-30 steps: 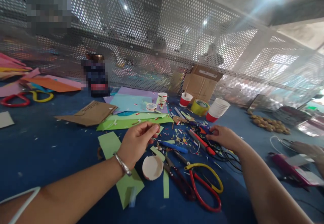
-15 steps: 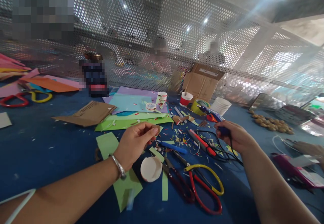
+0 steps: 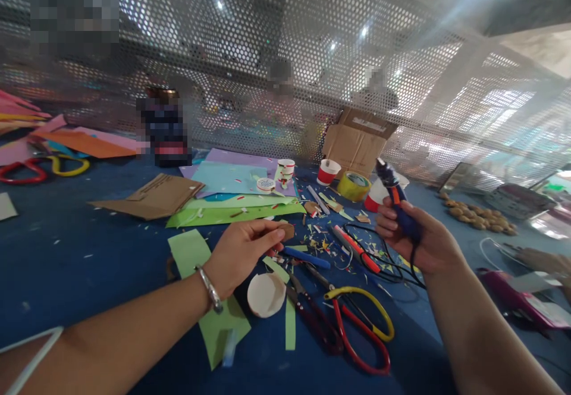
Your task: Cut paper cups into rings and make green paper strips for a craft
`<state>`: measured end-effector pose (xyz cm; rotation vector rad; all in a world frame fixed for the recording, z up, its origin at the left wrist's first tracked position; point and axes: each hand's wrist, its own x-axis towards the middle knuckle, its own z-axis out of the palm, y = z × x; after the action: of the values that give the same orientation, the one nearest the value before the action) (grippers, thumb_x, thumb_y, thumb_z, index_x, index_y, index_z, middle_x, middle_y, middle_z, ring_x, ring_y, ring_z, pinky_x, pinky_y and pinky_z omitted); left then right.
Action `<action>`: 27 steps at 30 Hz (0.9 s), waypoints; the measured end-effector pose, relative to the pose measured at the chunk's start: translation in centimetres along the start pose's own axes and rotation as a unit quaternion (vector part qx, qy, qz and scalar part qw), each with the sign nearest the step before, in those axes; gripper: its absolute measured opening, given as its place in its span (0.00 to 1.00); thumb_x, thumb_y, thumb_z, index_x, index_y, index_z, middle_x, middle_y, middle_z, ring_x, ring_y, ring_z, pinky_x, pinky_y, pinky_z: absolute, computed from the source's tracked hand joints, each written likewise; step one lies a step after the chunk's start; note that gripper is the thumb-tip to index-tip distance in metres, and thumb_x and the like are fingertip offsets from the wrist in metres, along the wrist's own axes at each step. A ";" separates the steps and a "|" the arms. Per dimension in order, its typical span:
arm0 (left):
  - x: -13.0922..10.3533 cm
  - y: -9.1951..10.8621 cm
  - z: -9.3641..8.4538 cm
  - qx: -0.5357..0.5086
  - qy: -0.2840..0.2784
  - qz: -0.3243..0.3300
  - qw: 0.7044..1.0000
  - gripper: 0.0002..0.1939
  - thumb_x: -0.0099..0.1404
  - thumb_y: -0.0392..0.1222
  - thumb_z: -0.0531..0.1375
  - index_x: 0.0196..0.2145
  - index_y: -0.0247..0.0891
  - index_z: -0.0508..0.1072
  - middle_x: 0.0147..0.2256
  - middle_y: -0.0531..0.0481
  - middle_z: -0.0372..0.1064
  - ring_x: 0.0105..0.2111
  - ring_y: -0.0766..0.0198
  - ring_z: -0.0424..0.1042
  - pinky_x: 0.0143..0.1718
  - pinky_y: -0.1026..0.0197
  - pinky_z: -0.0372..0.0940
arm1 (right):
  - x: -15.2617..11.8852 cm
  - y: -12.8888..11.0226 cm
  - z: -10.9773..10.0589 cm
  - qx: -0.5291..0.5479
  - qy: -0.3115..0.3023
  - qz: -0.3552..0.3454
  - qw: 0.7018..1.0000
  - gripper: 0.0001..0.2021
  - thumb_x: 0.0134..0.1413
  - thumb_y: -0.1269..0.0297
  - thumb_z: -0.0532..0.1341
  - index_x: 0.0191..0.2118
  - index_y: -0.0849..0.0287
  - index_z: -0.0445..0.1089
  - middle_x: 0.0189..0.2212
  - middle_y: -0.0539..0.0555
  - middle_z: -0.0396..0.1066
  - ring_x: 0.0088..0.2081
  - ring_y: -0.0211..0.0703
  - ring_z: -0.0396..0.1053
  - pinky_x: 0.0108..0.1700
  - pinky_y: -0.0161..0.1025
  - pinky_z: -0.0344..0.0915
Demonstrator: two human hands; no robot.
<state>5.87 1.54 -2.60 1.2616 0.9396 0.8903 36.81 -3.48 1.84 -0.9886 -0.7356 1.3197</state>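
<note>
My left hand (image 3: 243,249) pinches a small brown piece (image 3: 288,231), which looks like cardboard, between thumb and fingers. In my right hand (image 3: 417,234) is a dark blue glue gun (image 3: 404,213), its nozzle tilted up and its cord trailing onto the table. Just below my left hand sits a shallow white paper cup piece (image 3: 266,295). A blue pen-like stick (image 3: 307,257) lies between the hands, with a red marker-like tool (image 3: 359,251) to its right. Red-and-yellow-handled scissors (image 3: 361,329) and dark-handled scissors (image 3: 314,317) lie nearer me.
Green paper (image 3: 227,317) lies under my left wrist. Folded cardboard (image 3: 156,196) and coloured sheets (image 3: 232,175) spread behind. Farther back stand a red-and-white cup (image 3: 329,172), yellow tape (image 3: 354,185) and a cardboard box (image 3: 359,139). A co-worker's hand (image 3: 535,261) is at right.
My right hand has raised the glue gun and turned its nozzle from pointing left to upward. My left hand has shifted slightly right, showing more of the brown piece.
</note>
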 end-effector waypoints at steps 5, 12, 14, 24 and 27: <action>-0.2 0.2 0.0 -0.065 -0.007 -0.014 0.998 0.11 0.58 0.40 0.69 0.40 0.36 0.79 0.33 0.49 0.79 0.28 0.69 0.72 0.32 0.65 0.67 | -0.7 -0.4 0.4 0.043 -0.054 -0.055 0.996 0.13 0.47 0.64 0.71 0.37 0.58 0.70 0.28 0.45 0.58 0.23 0.28 0.54 0.23 0.27 0.63; -2.2 1.7 0.4 -0.078 0.035 -0.051 0.995 0.11 0.58 0.37 0.69 0.41 0.35 0.81 0.35 0.48 0.81 0.32 0.68 0.75 0.36 0.65 0.68 | -1.4 -0.1 1.6 0.014 -0.075 -0.050 0.996 0.10 0.49 0.65 0.69 0.38 0.59 0.72 0.26 0.44 0.55 0.22 0.28 0.51 0.22 0.25 0.60; -2.7 1.7 0.5 -0.051 0.037 -0.054 0.997 0.11 0.57 0.37 0.69 0.40 0.36 0.82 0.34 0.49 0.81 0.31 0.68 0.74 0.35 0.65 0.67 | -1.7 0.1 1.9 -0.024 -0.100 -0.050 0.993 0.07 0.52 0.64 0.68 0.37 0.58 0.72 0.25 0.45 0.55 0.21 0.30 0.51 0.19 0.27 0.57; -3.1 1.1 -1.2 0.004 0.083 -0.016 0.996 0.16 0.56 0.41 0.70 0.44 0.40 0.82 0.40 0.49 0.82 0.38 0.64 0.76 0.39 0.64 0.68 | -2.7 3.0 4.0 -0.278 -0.116 -0.005 0.954 0.15 0.52 0.55 0.69 0.24 0.59 0.70 0.18 0.48 0.63 0.22 0.34 0.57 0.24 0.32 0.57; -3.0 1.3 -1.2 0.020 0.074 0.007 0.997 0.16 0.56 0.41 0.70 0.44 0.39 0.82 0.38 0.48 0.82 0.38 0.62 0.77 0.40 0.62 0.69 | -3.0 3.8 4.3 -0.389 -0.117 -0.006 0.914 0.18 0.53 0.53 0.68 0.22 0.60 0.68 0.20 0.49 0.65 0.23 0.35 0.57 0.23 0.32 0.56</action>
<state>3.58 -0.65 -1.14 1.2503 1.0719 0.9903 30.90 -5.78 0.56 -1.4511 -1.5191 1.1486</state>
